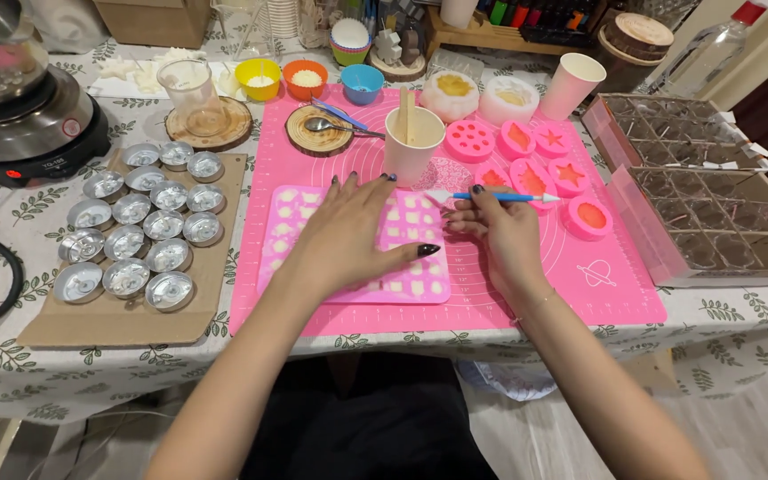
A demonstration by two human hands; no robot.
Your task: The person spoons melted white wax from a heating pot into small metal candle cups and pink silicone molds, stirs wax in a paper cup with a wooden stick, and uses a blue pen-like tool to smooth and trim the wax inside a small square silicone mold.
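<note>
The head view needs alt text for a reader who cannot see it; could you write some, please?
Left hand lies flat on a pink silicone mould tray on a pink mat, while the right hand holds a blue tool. Small metal cups sit left.

This looks like a home craft corner, set up for candle or wax work. A leaf-print tablecloth (11,258) covers a household table, with a pink mat (580,284) laid over it. Small metal cups (135,244) sit in rows on cardboard (108,324). Silicone moulds (535,160), paper cups (571,84) and a hotplate (33,133) crowd the rest. Wood-look flooring (757,418) shows below.
</note>
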